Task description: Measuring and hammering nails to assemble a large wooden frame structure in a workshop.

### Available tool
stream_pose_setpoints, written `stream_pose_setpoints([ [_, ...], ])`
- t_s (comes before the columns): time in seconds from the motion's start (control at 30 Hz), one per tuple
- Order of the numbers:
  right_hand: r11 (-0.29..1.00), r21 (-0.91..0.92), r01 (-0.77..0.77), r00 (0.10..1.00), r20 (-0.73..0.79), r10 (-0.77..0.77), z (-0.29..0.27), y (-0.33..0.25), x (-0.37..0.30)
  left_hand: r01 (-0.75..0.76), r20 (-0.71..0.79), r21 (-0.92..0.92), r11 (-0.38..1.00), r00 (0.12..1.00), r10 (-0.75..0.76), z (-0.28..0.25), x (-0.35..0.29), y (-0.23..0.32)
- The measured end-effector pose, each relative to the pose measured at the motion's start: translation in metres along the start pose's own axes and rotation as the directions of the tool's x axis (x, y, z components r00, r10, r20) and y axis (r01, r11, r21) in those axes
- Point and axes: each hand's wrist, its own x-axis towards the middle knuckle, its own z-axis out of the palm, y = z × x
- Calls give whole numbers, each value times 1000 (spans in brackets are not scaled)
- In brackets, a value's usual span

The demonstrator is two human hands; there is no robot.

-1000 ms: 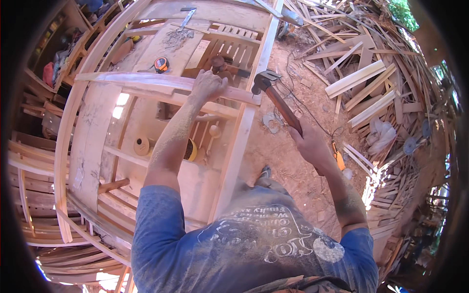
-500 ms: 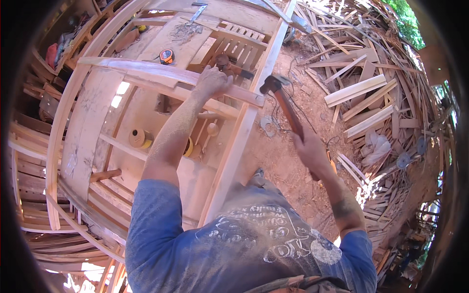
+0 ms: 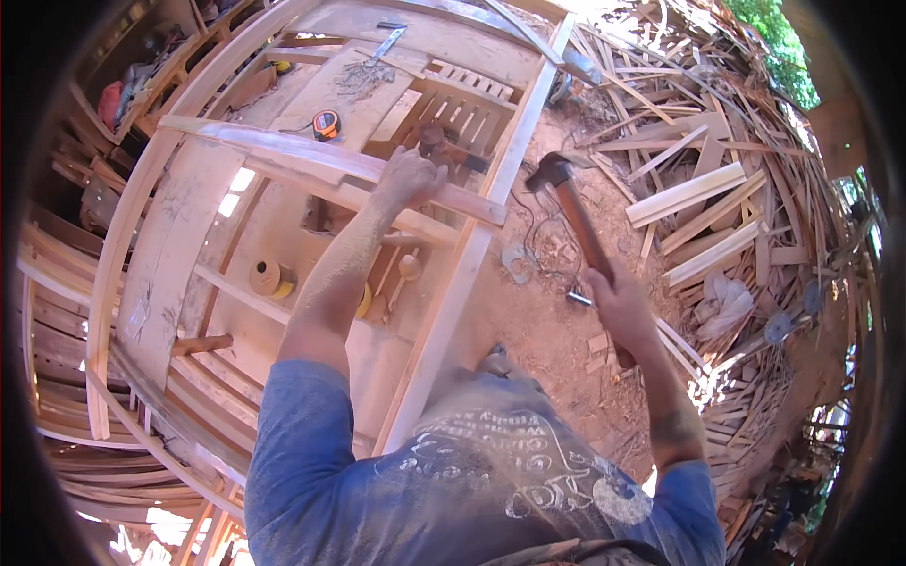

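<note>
My left hand [image 3: 411,179] grips a wooden crosspiece [image 3: 283,141] from above, its fingers curled round the edge. That crosspiece lies across a wooden frame, its right end resting on a long side rail [image 3: 472,259]. My right hand [image 3: 623,307] is closed round the wooden handle of a hammer [image 3: 582,224]. The dark hammer head is raised in the air, to the right of the crosspiece's end and apart from it. Just beyond my left hand lies a dark brown tool [image 3: 432,140], partly hidden by my fingers.
Inside the frame are a tape measure [image 3: 326,124], a roll of tape [image 3: 272,278], a wooden mallet [image 3: 409,267] and a metal square [image 3: 385,43]. Wood offcuts [image 3: 687,193] are heaped at the right. A cable [image 3: 530,231] and shavings lie on the ground.
My right hand and the hammer have moved right and slightly nearer to me, away from the crosspiece's end. The left hand keeps its grip; the whole view has shifted slightly.
</note>
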Motion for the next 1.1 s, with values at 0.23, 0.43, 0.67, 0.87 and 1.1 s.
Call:
stream_pose_setpoints([
  [0.23, 770, 469, 433, 790, -609, -74, -83, -82, 21, 13, -12, 60, 998, 1000, -12, 9, -20, -6],
  [0.43, 954, -185, 235, 971, 91, -221, 49, 56, -10, -2, -26, -7, 1000, 1000, 2, -3, 1, 9],
  [0.67, 933, 325, 155, 968, -238, -78, -43, -42, 16, 48, -128, 111, 993, 991, -34, -29, -26, 30],
  [0.87, 953, -83, 291, 945, 179, -273, 47, 61, 31, 541, -354, -414, 732, 645, -677, -77, -83, 102],
  [1.1, 897, 5, 442, 851, 314, -421, 56, 94, 64, 593, 151, -772, 229, 520, -840, -68, -277, 362],
])
